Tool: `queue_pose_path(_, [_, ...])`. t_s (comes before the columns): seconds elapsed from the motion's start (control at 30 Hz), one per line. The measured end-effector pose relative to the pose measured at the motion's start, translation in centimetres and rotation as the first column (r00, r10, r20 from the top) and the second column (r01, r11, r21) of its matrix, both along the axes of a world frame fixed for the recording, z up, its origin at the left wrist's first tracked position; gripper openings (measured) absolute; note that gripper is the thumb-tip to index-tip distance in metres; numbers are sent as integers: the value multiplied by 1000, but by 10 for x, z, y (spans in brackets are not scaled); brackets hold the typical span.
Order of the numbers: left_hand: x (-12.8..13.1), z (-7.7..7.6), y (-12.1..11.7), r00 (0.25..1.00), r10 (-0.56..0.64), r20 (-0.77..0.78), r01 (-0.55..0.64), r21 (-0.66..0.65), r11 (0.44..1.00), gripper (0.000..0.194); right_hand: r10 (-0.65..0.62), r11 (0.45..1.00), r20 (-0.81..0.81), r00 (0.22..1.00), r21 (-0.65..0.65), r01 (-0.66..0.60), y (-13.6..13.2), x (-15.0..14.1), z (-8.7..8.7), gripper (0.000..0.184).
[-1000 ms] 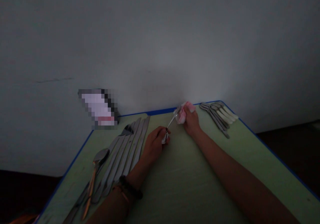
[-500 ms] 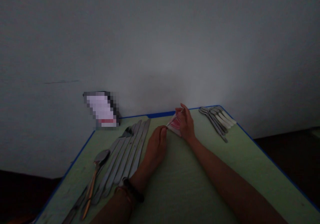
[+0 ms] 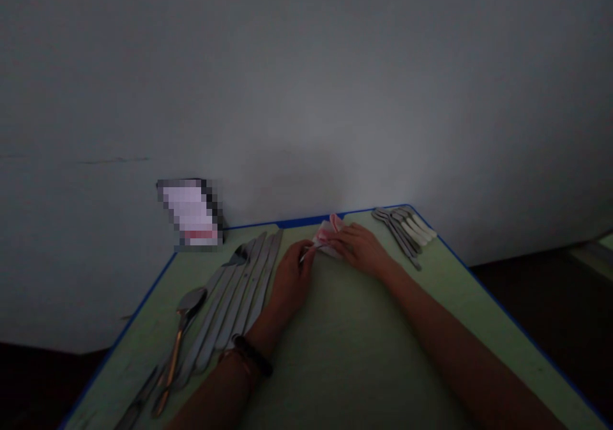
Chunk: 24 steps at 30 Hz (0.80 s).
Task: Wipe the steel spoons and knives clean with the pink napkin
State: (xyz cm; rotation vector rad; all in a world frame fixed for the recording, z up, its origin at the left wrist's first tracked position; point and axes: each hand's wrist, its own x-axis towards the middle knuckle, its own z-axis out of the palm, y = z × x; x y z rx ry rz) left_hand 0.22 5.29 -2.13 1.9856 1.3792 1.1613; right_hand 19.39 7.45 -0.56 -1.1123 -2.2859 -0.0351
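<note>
Flat silver metal cutlery (image 3: 232, 318) just left of the left grip (image 3: 291, 275) could shift if bumped, while the thin metal utensil (image 3: 302, 257) pinched there could slip if the crumpled pink-and-white cloth (image 3: 322, 234), pinched by the right grip (image 3: 361, 250), snags.

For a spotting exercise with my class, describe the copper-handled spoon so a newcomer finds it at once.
Start at the green, blue-edged table and look left of the left hand. Beside the fanned silver-coloured cutlery lies a spoon, bowl towards the wall. Its copper-coloured handle sets it apart from its silver-coloured neighbours.
</note>
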Motion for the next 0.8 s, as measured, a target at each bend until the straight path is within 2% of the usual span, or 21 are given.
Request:
queue_pose_path(0.07, [2,2,-1,997,-50,65,55,-71,996,29,7,999,52,999,-40,-5,-14,15,6,32])
queue_pose_path(0.13, [4,3,-2,989,-89,121,102,-105,989,36,-29,997,29,999,-70,31,-28,27,7,35])
queue_pose_path(0.23, [5,0,-1,982,-104,159,121,-102,987,42,-207,976,-70,976,-89,201,-41,42,3,37])
queue_pose_path(0.27, [5,-1,0,984,-101,144,116,-93,989,42,-303,951,-96,948,-94,294,-42,46,1,38])
queue_pose_path(0.33, [4,-6,2,992,-107,68,111,-59,992,40,-501,864,-92,861,-111,491,-42,51,-2,40])
queue_pose_path(0.43, [2,-13,4,981,-157,-112,162,38,986,36,-685,716,43,728,-149,682,-39,51,-3,43])
queue_pose_path(0.53, [1,-14,4,943,-184,-276,229,142,963,37,-721,622,231,653,-201,757,-38,43,-1,45])
queue_pose_path(0.6, [2,-12,3,901,-202,-384,278,154,948,41,-712,590,314,628,-215,778,-38,38,0,49])
queue_pose_path(0.7, [4,-9,-1,837,-216,-502,312,114,943,47,-691,586,373,619,-212,782,-39,33,0,54])
queue_pose_path(0.8, [6,-9,-3,807,-212,-551,309,88,947,50,-672,614,393,628,-179,769,-38,32,-2,53])
